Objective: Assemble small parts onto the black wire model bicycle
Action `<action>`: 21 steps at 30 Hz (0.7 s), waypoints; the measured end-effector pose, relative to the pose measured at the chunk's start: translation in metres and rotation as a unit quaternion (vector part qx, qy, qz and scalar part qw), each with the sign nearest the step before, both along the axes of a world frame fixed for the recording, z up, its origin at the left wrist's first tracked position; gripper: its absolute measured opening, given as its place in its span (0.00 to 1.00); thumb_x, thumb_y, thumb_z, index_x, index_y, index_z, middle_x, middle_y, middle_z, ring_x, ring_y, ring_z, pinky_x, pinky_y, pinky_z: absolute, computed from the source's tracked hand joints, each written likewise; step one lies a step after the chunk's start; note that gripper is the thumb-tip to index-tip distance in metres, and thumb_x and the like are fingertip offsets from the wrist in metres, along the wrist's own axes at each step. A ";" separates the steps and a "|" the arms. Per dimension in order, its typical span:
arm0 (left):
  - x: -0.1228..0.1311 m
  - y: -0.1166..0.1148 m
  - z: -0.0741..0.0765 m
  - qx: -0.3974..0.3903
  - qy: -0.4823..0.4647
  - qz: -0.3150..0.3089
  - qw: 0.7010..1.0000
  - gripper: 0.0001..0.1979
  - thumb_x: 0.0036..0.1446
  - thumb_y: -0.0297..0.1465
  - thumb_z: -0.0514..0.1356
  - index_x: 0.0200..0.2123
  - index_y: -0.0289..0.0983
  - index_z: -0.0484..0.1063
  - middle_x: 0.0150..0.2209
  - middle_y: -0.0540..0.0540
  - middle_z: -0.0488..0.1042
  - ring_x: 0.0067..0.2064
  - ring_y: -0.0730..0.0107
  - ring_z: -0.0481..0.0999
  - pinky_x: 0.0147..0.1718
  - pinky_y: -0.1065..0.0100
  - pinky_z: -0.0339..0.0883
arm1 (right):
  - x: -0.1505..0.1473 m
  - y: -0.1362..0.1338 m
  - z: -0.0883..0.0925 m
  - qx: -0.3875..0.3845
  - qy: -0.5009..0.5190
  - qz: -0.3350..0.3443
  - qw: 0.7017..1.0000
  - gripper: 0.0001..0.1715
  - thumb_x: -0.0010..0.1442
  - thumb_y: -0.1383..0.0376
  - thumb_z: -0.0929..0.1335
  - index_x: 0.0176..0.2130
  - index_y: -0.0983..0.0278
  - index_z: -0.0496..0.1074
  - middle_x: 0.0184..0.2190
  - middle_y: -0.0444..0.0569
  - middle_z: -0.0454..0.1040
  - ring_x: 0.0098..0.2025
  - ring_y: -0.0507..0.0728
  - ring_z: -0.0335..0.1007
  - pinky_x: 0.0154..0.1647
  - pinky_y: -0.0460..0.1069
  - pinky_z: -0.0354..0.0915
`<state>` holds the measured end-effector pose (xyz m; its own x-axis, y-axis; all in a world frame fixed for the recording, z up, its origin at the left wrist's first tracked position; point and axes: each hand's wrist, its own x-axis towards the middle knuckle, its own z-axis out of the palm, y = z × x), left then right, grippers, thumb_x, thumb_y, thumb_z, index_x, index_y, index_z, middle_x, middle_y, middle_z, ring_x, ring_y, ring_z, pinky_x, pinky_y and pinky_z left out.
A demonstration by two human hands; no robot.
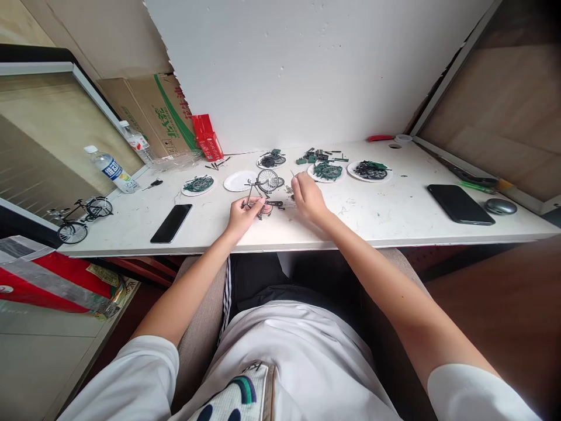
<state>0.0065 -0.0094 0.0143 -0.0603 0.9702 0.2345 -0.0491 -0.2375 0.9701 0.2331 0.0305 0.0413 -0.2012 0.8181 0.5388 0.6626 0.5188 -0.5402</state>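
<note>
A small half-built model bicycle point(263, 188) with one spoked wheel stands on the white table point(385, 216) in front of me. My left hand point(243, 214) is closed on its thin frame from below. My right hand point(308, 197) hovers just to the right of it, fingers pinched over small loose parts on the table; what the pinch holds is too small to make out.
Several paper plates hold green and black parts point(326, 171); one plate point(239, 181) is bare. A finished model bicycle point(81, 217) stands far left near two water bottles point(112, 169). Phones lie at left point(171, 223) and right point(459, 204), a mouse point(500, 206) beyond, and a red box point(207, 137) sits at the back.
</note>
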 end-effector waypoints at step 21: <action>0.000 0.004 -0.003 -0.035 -0.034 0.026 0.998 0.31 0.48 0.47 0.80 0.47 0.33 0.77 0.38 0.39 0.86 0.37 0.57 0.88 0.40 0.61 0.78 | 0.094 0.039 0.018 -0.218 -0.214 -0.135 0.942 0.09 0.61 0.68 0.74 0.41 0.62 0.86 0.44 0.56 0.85 0.44 0.62 0.78 0.42 0.52 0.70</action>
<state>0.0062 -0.0054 0.0113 -0.1250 0.9791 0.1603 -0.1045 -0.1736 0.9793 0.3268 0.0698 0.0588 -0.0759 0.9956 0.0558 0.9444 0.0897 -0.3162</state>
